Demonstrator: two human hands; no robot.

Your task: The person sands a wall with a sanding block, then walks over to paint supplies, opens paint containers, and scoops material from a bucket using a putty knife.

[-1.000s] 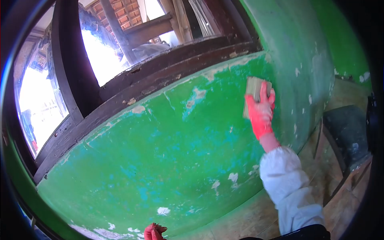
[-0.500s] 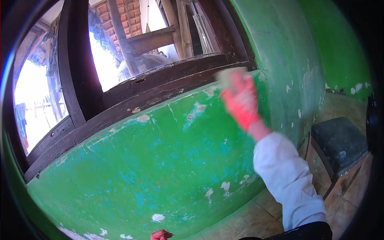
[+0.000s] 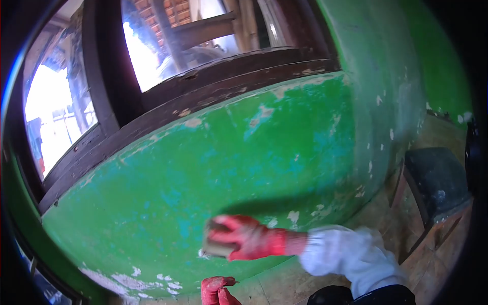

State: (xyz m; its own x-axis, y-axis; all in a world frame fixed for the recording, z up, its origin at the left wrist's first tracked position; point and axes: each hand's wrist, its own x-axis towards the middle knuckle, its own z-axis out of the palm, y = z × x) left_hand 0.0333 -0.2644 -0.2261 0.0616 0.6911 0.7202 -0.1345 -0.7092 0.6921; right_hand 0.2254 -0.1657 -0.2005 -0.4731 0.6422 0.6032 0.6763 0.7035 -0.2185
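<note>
My right hand (image 3: pixel 249 238), in a red glove with a pale sleeve behind it, grips a grey-brown sanding block (image 3: pixel 218 248). Motion blurs both slightly. The block is at the lower part of the green wall (image 3: pixel 234 168), beside a small white chipped spot; whether it presses on the surface I cannot tell. At the bottom edge of the view is my left hand (image 3: pixel 218 291), also red-gloved, its fingers curled together. Anything inside those fingers is hidden. Blue and white patches show through the wall's worn paint.
Above the wall runs a dark wooden window frame (image 3: pixel 213 89) with flaking paint. To the right, a dark-seated stool (image 3: pixel 437 178) stands on the tiled floor (image 3: pixel 406 223). More bare white patches (image 3: pixel 127 282) mark the wall's lower left.
My right hand has swept down and left with the sanding block, from just under the window frame to low on the wall. My left hand shows more, and the view has tilted downward.
</note>
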